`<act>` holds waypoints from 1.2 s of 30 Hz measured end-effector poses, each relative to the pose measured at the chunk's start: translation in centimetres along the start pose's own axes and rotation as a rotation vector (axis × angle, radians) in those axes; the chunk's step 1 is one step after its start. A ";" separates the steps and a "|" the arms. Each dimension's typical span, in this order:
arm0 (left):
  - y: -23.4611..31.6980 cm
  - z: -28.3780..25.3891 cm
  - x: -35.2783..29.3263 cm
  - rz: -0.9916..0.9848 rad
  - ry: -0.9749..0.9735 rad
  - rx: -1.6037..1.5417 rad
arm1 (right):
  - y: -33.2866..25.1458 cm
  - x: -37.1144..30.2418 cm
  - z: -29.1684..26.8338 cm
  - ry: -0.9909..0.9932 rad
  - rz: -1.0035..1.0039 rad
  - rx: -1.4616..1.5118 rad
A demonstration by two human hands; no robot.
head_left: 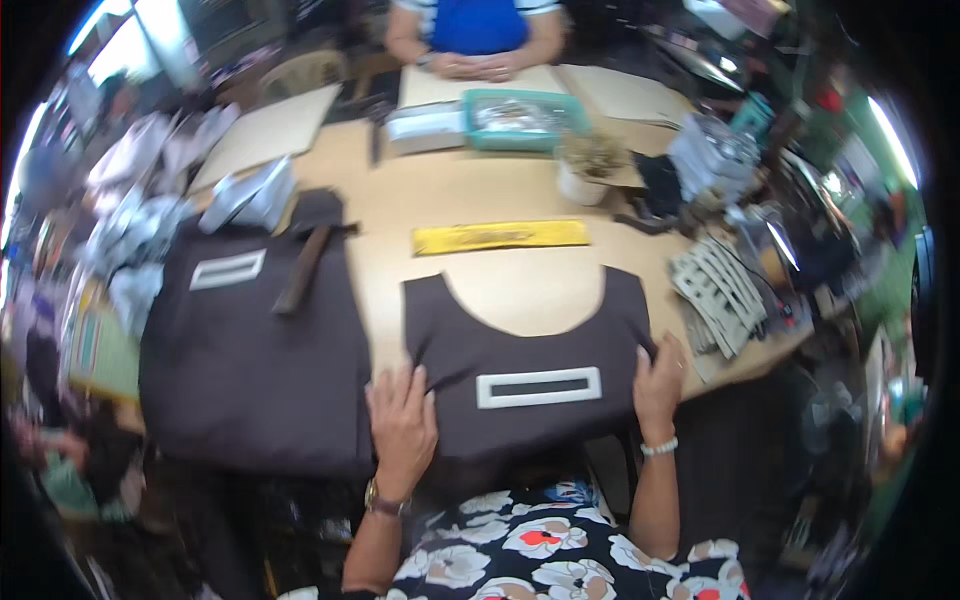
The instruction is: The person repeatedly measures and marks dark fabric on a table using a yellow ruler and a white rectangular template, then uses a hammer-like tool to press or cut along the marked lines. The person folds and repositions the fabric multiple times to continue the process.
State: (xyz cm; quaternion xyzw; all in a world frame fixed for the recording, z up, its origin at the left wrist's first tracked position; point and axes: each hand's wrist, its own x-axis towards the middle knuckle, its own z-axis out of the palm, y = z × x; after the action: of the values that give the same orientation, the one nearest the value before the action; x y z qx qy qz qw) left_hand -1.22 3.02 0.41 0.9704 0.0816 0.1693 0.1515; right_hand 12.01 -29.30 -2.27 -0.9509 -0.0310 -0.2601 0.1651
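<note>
A dark brown cut garment piece [520,430] with a scooped neckline lies in front of me at the table's near edge. It bears a white rectangular outline patch [487,392] with a dark centre. My left hand [402,415] rests on its left side, fingers stretched and a little apart, and the cloth wrinkles beside it. At the right side my right hand [660,380] pinches the edge between thumb and fingers. Left of these lies a larger dark cloth stack [250,380] with a similar white outline patch [228,269].
A yellow ruler [500,237] lies beyond the neckline. A narrow brown tool [303,270] sits on the left stack. Farther back are a white box [427,127], a teal tray [585,118] and a potted plant [582,185]. Pale slotted pieces [722,295] lie right. Someone's hands [480,67] rest opposite.
</note>
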 end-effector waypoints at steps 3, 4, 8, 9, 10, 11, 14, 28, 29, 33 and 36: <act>0.6 0.7 -0.1 0.065 0.108 -0.207 | 0.1 -2.0 -2.9 -0.053 0.015 0.138; 0.9 0.6 -0.7 0.083 0.143 -0.283 | 0.0 -2.4 -3.3 -0.025 0.066 0.196; 2.9 -2.5 -6.9 -0.234 0.298 -0.717 | -2.2 -1.8 -6.9 -0.315 0.186 0.588; 2.5 -4.0 -8.2 -0.326 0.386 -0.675 | -3.4 -1.6 -7.5 -0.382 0.122 0.751; 1.8 -6.0 -9.7 -0.413 0.465 -0.638 | -4.8 -1.4 -8.4 -0.509 0.138 0.912; 0.5 -8.1 -10.6 -0.501 0.579 -0.528 | -6.8 -1.1 -9.0 -0.638 0.157 1.070; -3.5 -15.9 -13.2 -0.641 0.966 -0.220 | -14.7 -0.7 -12.4 -0.961 0.020 1.331; -23.3 -31.9 -22.7 -0.373 1.082 0.705 | -34.9 -10.4 -12.1 -0.616 -1.458 1.660; -25.9 -29.5 -24.7 -0.441 1.080 0.672 | -34.6 -11.9 -10.5 -0.688 -1.429 1.691; -32.1 -23.9 -30.7 -0.664 1.038 0.590 | -32.8 -16.9 -6.7 -0.995 -1.415 1.586; -35.4 -20.5 -27.1 -0.760 0.901 0.608 | -32.3 -17.0 -5.4 -1.000 -1.410 1.509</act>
State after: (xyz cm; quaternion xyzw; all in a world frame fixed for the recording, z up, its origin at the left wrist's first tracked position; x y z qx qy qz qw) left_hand -37.47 36.06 -0.86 0.7079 0.5177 0.4629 -0.1289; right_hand -9.92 -0.13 3.16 -0.3776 -0.7669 0.1971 0.4800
